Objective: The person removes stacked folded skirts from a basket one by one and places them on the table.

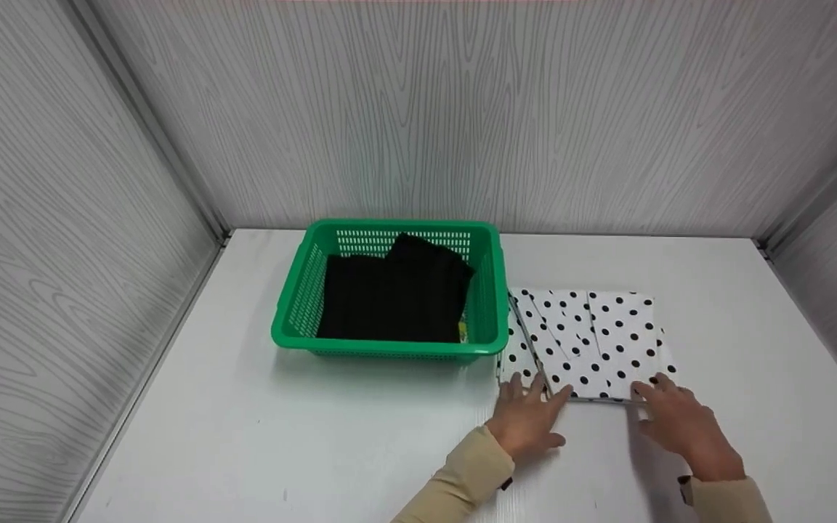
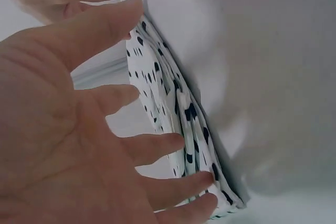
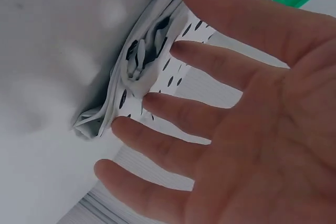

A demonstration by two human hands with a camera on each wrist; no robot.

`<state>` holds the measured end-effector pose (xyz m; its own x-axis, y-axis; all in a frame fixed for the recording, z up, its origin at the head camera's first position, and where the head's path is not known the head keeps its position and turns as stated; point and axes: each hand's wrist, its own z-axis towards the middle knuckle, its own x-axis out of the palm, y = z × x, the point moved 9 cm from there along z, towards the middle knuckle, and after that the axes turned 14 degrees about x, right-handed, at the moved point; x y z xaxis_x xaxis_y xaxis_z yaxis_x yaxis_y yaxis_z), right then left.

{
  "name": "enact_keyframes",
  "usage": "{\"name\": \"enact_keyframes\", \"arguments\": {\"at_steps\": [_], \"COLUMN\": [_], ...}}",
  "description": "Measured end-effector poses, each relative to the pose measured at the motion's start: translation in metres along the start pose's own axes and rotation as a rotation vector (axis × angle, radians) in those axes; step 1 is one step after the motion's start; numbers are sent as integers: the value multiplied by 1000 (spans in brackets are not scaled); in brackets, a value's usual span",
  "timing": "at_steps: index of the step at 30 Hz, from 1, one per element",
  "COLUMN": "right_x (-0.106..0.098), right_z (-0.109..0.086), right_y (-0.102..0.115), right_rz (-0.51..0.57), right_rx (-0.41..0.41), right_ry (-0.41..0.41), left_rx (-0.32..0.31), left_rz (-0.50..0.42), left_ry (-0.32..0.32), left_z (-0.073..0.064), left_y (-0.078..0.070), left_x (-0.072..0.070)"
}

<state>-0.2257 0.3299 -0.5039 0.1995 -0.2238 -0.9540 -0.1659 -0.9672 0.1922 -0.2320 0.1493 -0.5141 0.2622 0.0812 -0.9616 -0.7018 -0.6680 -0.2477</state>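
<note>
A white cloth with black polka dots (image 1: 611,334) lies folded in a flat, layered rectangle on the white table, right of the green basket. My left hand (image 1: 525,418) is at its near left corner, fingers spread, fingertips right at the edge. At the near right corner my right hand (image 1: 682,421) has its fingers extended along the fold. The left wrist view shows the stacked layers of the dotted cloth (image 2: 168,93) beside straight fingers. In the right wrist view a loose roll of fabric (image 3: 142,66) bulges at the cloth's edge, near the spread fingertips.
The green plastic basket (image 1: 393,349) stands left of the cloth, its right side against the cloth's left edge. Folded black fabric (image 1: 393,298) lies inside it, with a small yellow patch (image 1: 463,332) beside it. Grey wood-grain panels (image 1: 418,109) wall the table at the back and sides.
</note>
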Motion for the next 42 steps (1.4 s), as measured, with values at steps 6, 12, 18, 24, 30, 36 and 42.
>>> {"name": "enact_keyframes", "arguments": {"at_steps": [6, 12, 18, 24, 30, 36, 42], "right_x": [14, 21, 11, 8, 8, 6, 0], "right_z": [2, 13, 38, 64, 82, 91, 95], "right_y": [-4, -7, -6, -8, -8, -5, -3], "right_rz": [62, 97, 146, 174, 201, 222, 203], "right_rx": [11, 37, 38, 61, 79, 57, 63], "right_ry": [123, 168, 180, 217, 234, 217, 183], "left_rx": [-33, -62, -108, -163, -174, -148, -156], "left_rz": [15, 24, 115, 99, 40, -145, -185], "left_ry": [14, 9, -39, -49, -20, -52, -61], "left_z": [-1, 11, 34, 53, 67, 75, 84], "left_y": [2, 11, 22, 33, 47, 58, 64], "left_x": [7, 9, 0, -5, -6, -7, -3]}}
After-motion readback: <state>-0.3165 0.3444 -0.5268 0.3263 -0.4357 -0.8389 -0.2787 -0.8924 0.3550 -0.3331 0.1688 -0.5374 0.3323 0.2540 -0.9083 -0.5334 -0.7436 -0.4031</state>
